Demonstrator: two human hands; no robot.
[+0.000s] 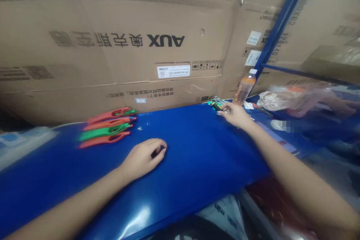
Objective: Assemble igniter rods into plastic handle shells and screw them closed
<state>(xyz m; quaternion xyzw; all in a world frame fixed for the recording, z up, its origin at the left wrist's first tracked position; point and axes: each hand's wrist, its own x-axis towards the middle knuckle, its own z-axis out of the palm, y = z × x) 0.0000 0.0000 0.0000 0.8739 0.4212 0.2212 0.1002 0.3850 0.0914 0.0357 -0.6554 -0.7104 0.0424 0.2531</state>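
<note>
My left hand (146,156) rests on the blue tabletop (191,146), fingers curled in toward the thumb, with nothing visible in it. At the table's back edge, my right hand (236,114) has its fingertips closed on a small black-and-yellow object (217,106), whose exact kind is not clear. Around that object lies a small pile of thin silver and green pieces (221,100). Left of my left hand, several orange and green plastic pieces with looped ends (104,129) lie side by side.
A large cardboard box (118,67) walls off the back. Behind my right hand stands a bottle of orange drink (244,89). Plastic bags (295,99) and a white object (277,125) lie right, near a blue metal post (281,22). Clear plastic wrapping (25,144) is at left.
</note>
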